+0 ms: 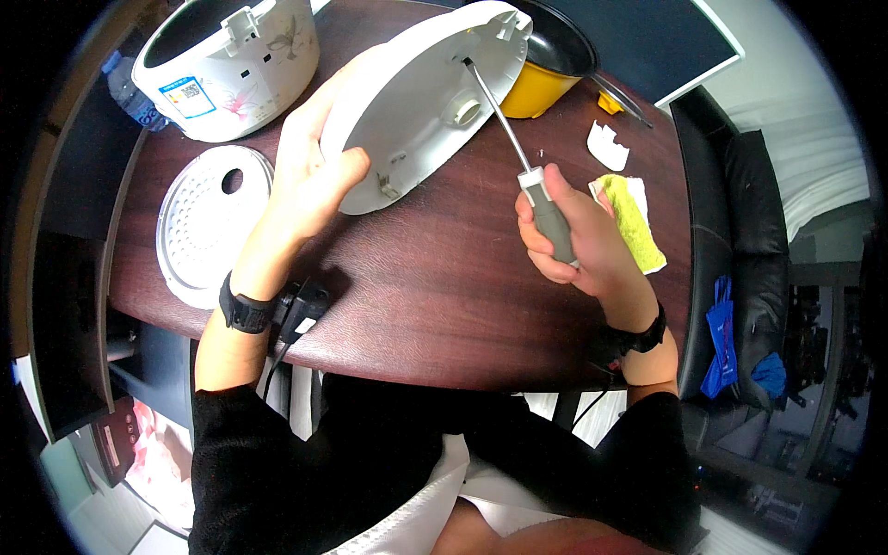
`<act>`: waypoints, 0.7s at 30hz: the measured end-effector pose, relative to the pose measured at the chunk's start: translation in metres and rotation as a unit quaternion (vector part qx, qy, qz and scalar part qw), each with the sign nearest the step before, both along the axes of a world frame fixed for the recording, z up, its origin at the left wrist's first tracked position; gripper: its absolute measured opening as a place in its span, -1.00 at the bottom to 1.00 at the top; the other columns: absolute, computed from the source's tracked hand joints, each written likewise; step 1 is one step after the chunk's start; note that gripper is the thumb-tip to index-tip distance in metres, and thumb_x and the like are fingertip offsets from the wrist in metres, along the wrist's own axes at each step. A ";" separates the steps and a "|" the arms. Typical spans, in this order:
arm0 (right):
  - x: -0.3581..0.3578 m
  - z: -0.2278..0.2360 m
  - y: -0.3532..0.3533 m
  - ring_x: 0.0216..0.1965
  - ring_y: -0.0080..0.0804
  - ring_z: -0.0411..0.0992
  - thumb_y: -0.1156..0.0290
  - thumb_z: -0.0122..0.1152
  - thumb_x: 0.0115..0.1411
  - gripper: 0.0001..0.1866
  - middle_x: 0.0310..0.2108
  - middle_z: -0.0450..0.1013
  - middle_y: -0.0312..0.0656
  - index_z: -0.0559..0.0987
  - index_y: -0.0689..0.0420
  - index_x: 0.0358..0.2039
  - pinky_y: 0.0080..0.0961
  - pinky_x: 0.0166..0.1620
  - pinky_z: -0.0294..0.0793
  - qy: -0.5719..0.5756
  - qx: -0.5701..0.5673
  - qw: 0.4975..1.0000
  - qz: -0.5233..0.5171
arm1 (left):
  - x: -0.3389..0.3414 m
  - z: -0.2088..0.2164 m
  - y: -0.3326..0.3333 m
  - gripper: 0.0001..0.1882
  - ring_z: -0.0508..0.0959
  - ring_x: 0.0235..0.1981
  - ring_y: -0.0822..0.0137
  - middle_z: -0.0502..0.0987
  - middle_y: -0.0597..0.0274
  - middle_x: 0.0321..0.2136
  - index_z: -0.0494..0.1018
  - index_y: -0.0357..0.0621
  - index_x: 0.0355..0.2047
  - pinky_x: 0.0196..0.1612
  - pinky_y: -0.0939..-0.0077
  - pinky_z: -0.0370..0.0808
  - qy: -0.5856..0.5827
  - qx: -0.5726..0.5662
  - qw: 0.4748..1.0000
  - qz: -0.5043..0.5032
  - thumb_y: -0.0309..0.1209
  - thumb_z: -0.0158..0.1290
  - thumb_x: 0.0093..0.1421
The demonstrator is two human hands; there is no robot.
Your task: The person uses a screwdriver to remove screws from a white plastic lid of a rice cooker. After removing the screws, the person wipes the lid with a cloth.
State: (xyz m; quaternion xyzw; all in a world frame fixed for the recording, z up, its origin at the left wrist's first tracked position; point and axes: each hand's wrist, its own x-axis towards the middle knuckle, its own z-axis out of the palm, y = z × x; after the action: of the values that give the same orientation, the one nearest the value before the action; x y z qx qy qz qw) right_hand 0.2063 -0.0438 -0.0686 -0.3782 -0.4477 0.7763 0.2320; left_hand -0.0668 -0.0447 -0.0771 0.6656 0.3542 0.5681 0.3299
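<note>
The left hand (pixel 310 166) pinches a white lid (pixel 407 129) by its rim, upper centre of the frame; the right hand (pixel 594 233) wraps a screwdriver (pixel 531 179). Probably light, stiff, slippery plastic, best held by the rim.

On the table (pixel 416 301), 1 disc (pixel 205 208) lies before the cooker body (pixel 268 79), left of the lid (pixel 416 116); 1 cloth (pixel 636 227) right.

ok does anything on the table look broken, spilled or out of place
The small white plastic piece stands out: it lies loose beyond the yellow-green cloth, its edge notched and irregular. Whether it broke off or is shaped that way, I cannot tell. No spill shows.
</note>
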 end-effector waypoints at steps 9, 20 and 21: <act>0.010 0.012 0.012 -0.73 -0.37 0.35 0.08 0.02 0.22 -0.64 -0.75 0.33 -0.22 0.46 0.12 -0.49 -0.48 -0.64 0.24 -0.454 0.564 0.679 -0.122 | 0.002 0.002 -0.003 -0.26 0.33 0.06 0.32 0.38 0.07 0.01 0.23 -0.37 0.10 0.16 0.45 0.15 0.017 -0.008 1.000 0.017 -0.46 -0.12 -0.22; 0.003 0.004 0.003 -0.88 -0.73 0.03 -0.04 -0.32 0.31 -0.52 -0.73 0.23 -0.36 0.36 0.14 -0.40 -0.78 -0.83 -0.07 0.032 -0.031 0.999 -0.005 | -0.001 -0.002 0.002 -0.25 0.32 0.07 0.31 0.38 0.07 0.01 0.23 -0.38 0.10 0.17 0.46 0.14 -0.002 -0.001 1.000 0.017 -0.45 -0.11 -0.23; 0.003 0.003 0.003 -0.88 -0.73 0.02 -0.04 -0.33 0.31 -0.51 -0.73 0.23 -0.36 0.36 0.13 -0.40 -0.77 -0.83 -0.07 0.049 -0.047 0.998 0.004 | 0.000 -0.001 0.001 -0.25 0.32 0.07 0.31 0.37 0.07 0.01 0.23 -0.38 0.10 0.17 0.46 0.14 -0.003 -0.005 1.000 0.016 -0.45 -0.11 -0.23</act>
State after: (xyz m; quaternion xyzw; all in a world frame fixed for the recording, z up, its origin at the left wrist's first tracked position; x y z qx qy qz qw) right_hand 0.2090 -0.0409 -0.0658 -0.3482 -0.3998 0.8153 0.2329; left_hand -0.0671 -0.0435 -0.0780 0.6567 0.3665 0.5734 0.3249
